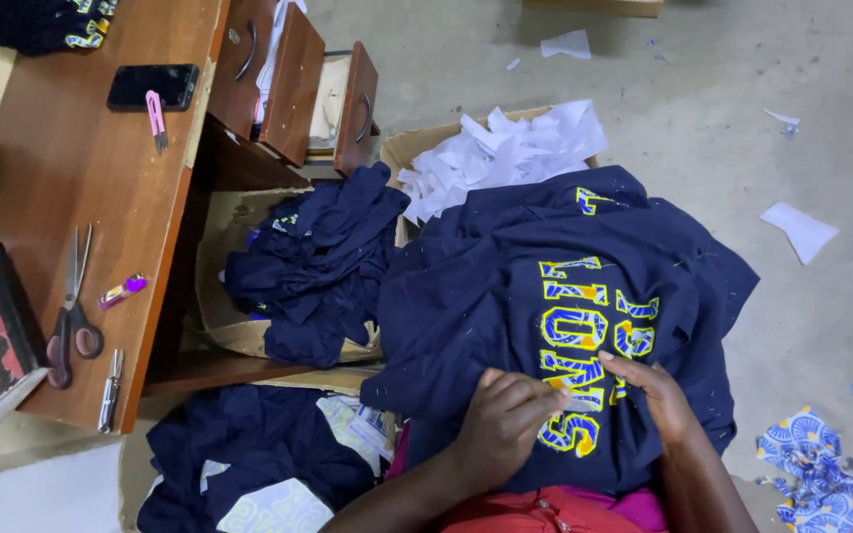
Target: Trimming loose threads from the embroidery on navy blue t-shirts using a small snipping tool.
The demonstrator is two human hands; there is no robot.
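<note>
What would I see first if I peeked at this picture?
First, the big navy shirt with yellow and blue letters, spread across the person's lap, with the left hand and right hand pinching at the letters. Behind it, a cardboard box heaped with white paper scraps. On the wooden desk at left lie scissors and a black phone.

A navy blue shirt [565,326] is showing appliquéd lettering [584,355] in a blue-and-white print edged in bright yellow. More navy garments [313,262] are lying beside a brown cardboard box of white paper scraps [501,153]. A reddish-brown wooden desk [81,188] is carrying a black phone [152,86], a pink clipper [156,118] and maroon-handled scissors [71,316]. A blue, white and yellow patterned fabric scrap [810,464] is lying on the grey floor [742,109].
</note>
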